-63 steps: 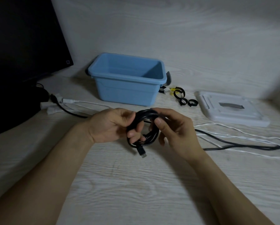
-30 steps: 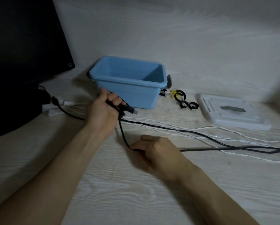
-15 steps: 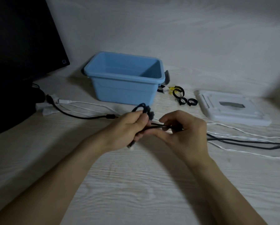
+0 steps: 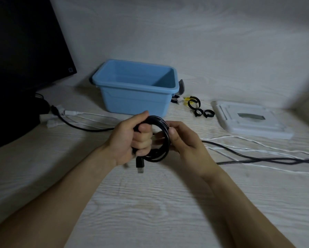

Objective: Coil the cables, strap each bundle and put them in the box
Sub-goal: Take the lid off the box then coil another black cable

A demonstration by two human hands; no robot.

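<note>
Since half a second ago the loops have grown into a full round coil, and the plug that was tucked by the left palm now hangs free below it; a second ago the same black cable (image 4: 159,140) was stretched out flat between hands set well apart. What could go wrong from here, as I judge it: the long tail (image 4: 239,154) trailing toward the right edge of the worktop lies crossed with the white cables (image 4: 257,149), so pulling in more slack could drag them along or snag the loop; and if either grip eases before a strap goes on, the stiff turns would likely spring open — the straps (image 4: 198,109) sit well apart from the hands, just beside the right end of the blue box (image 4: 137,86) near the back edge. The left hand (image 4: 130,138) is closed tight, fingers curled through the coil's centre and wrapped round its left side; the right hand (image 4: 182,140) pinches the coil's right side, thumb on the front, fingers behind and mostly hidden. The coil is held above the middle of the worktop, in front of the box, its plug (image 4: 140,164) dangling beneath; the box looks empty from here, and its white lid (image 4: 250,122) rests toward the back right corner.
</note>
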